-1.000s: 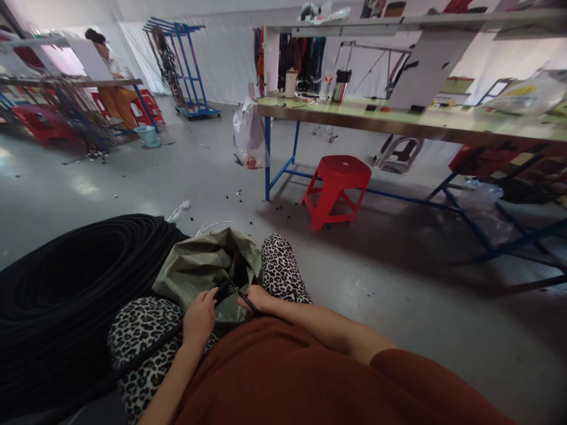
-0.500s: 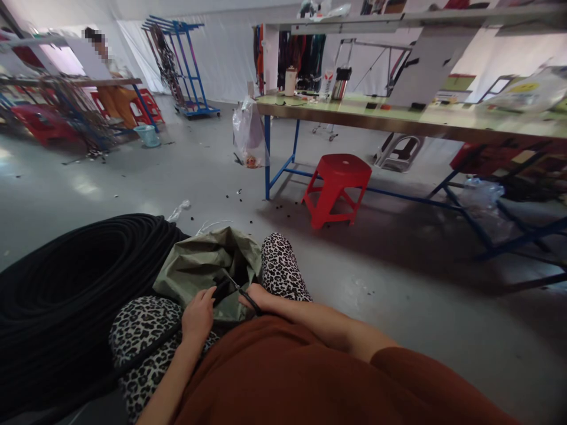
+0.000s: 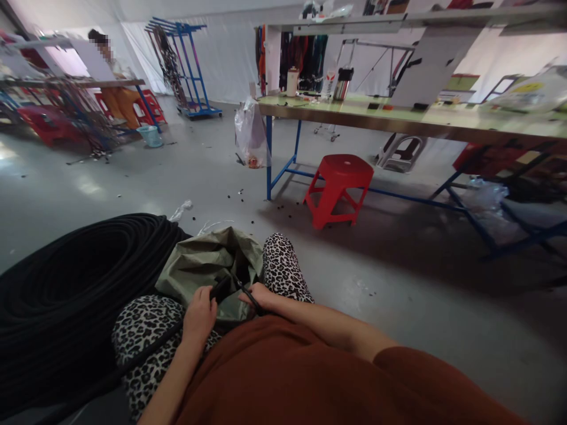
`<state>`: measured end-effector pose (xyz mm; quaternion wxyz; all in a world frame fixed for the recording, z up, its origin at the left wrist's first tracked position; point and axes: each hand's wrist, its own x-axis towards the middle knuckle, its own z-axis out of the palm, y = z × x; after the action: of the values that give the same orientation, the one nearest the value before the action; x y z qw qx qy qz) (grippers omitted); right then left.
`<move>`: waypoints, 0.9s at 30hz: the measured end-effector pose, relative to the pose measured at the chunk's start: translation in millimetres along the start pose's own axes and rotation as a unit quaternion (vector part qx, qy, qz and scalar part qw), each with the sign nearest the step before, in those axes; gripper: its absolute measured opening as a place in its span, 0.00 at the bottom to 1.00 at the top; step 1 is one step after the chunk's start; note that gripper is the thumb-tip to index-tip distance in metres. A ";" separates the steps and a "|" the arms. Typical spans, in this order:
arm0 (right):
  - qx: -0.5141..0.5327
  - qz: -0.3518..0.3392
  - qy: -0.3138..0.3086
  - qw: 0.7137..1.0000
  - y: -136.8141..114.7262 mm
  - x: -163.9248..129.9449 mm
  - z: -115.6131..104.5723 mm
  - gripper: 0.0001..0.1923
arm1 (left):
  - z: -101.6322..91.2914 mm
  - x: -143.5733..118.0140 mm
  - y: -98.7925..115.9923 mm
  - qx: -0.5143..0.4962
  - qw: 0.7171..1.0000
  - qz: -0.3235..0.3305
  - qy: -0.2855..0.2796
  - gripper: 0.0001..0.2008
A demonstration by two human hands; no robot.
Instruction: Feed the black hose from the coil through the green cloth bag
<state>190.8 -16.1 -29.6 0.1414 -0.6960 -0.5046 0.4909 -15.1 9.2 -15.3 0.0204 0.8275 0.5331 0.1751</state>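
My left hand (image 3: 201, 313) is closed around a thick black cord (image 3: 148, 352). The cord runs from a large black coil (image 3: 146, 236) on the left, across my thigh, and its end shows beyond my fingers. In my closed right hand (image 3: 261, 295) is a black-handled tool (image 3: 250, 298) with a narrow front end, perhaps pliers or scissors; its jaws are too dark and small to make out. Both hands are over the mouth of an olive-green sack (image 3: 190, 262) between my knees. The tool's front end is close to the cord's end, and I cannot tell whether they touch.
Ahead stands a long workbench (image 3: 332, 113) with blue legs, a red stool (image 3: 341, 189) before it. A plastic bag (image 3: 250, 133) hangs at its corner. Small black bits lie on the floor. Far left, a person (image 3: 113, 68) sits at another table, near a blue rack (image 3: 192, 77).
My left hand has shifted slightly with the cord. The tool's metal front, bright before, is now darker and harder to see. The whole view has moved a little.
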 end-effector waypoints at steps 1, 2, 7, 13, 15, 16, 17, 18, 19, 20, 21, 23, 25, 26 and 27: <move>0.021 0.005 -0.010 1.000 -0.1 -0.4 0.1 0.15 | -0.5 -0.4 -0.3 0.005 1.000 -0.002 0.004 0.14; 0.041 0.011 -0.020 0.999 -0.3 -0.8 0.1 0.16 | -1.2 -0.9 -0.5 0.012 1.000 -0.005 0.005 0.14; 0.106 0.025 -0.061 0.992 -3.0 -3.4 -1.5 0.21 | -5.5 -3.7 -0.8 0.066 0.997 -0.026 -0.007 0.16; 0.058 -0.034 -0.097 0.993 -8.1 -11.4 -7.8 0.23 | -8.8 -3.6 0.6 0.065 0.997 -0.040 -0.017 0.18; 0.041 -0.047 -0.108 0.992 -9.6 -14.2 -10.2 0.23 | -9.8 -3.3 1.9 0.064 0.997 -0.037 -0.014 0.18; 0.034 -0.051 -0.110 0.992 -10.2 -15.2 -11.2 0.23 | -10.3 -3.3 2.6 0.065 0.997 -0.037 -0.015 0.17; 0.027 -0.055 -0.111 0.992 -10.7 -16.1 -12.1 0.23 | -10.8 -3.3 3.4 0.067 0.997 -0.038 -0.015 0.17; 0.020 -0.058 -0.111 0.992 -11.1 -16.6 -12.7 0.23 | -11.2 -3.3 4.2 0.067 0.997 -0.038 -0.016 0.17; 0.011 -0.061 -0.111 0.992 -11.3 -16.9 -13.1 0.23 | -11.5 -3.4 4.9 0.067 0.997 -0.038 -0.017 0.17; 0.002 -0.064 -0.111 0.992 -11.4 -16.8 -13.3 0.23 | -11.7 -3.4 5.6 0.066 0.997 -0.037 -0.018 0.17; -0.007 -0.068 -0.111 0.991 -11.2 -16.5 -13.2 0.23 | -11.7 -3.4 6.2 0.065 0.997 -0.035 -0.018 0.17; -0.023 -0.076 -0.109 0.991 -10.4 -15.1 -12.4 0.23 | -11.2 -3.4 7.0 0.067 0.997 -0.031 -0.018 0.16; -0.034 -0.080 -0.107 0.990 -9.2 -13.3 -11.1 0.22 | -10.3 -3.5 7.5 0.071 0.997 -0.028 -0.019 0.16; -0.037 -0.080 -0.107 0.990 -8.8 -12.5 -10.6 0.22 | -9.8 -3.6 7.7 0.074 0.997 -0.027 -0.020 0.16; -0.040 -0.080 -0.109 0.990 -8.5 -11.9 -10.2 0.23 | -9.4 -3.8 7.9 0.075 0.997 -0.025 -0.022 0.16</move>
<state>194.3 -19.3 -12.4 0.0969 -0.6009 -0.5904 0.5300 -12.5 1.0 -5.8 -0.0261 0.8169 0.5644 0.1161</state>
